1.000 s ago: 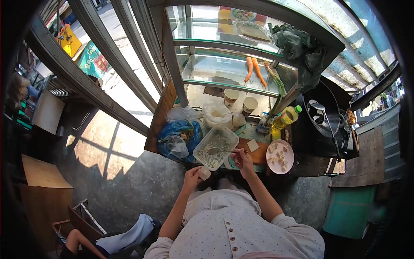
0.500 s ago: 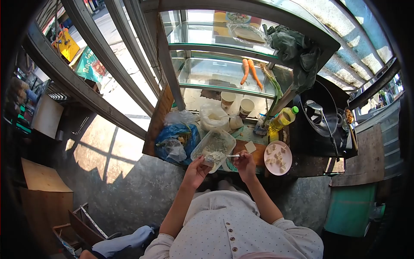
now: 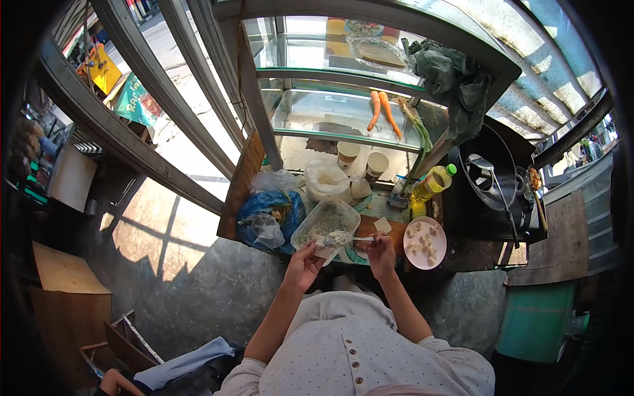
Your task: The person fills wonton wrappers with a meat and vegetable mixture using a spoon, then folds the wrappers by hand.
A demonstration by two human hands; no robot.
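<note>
Pinched in the fingers of my left hand point(image 3: 302, 267) is a thin pale dumpling wrapper point(image 3: 323, 251). My right hand point(image 3: 382, 256) grips a metal spoon point(image 3: 361, 239) by its handle, with its bowl pointing left. A lump of whitish filling point(image 3: 339, 238) sits at the spoon's bowl, close beside the wrapper. Under and behind them stands a clear plastic container point(image 3: 355, 216) with filling smeared inside. Square pale wrappers point(image 3: 382, 225) lie on the wooden board just beyond my right hand. To the right, a pink plate point(image 3: 410, 257) carries several small folded dumplings.
A blue plastic bag point(image 3: 254, 216) is left of the container, a white bag point(image 3: 325, 179) behind it. Paper cups point(image 3: 376, 165) and an oil bottle point(image 3: 436, 179) stand further back. Carrots point(image 3: 374, 111) lie in the glass case. A wok point(image 3: 487, 158) is at right; someone's arm point(image 3: 117, 384) shows lower left.
The spoon's bowl with filling has shifted slightly right, and the wrapper in my left hand has moved a little right too. At lower left, another person's arm has come further into view.
</note>
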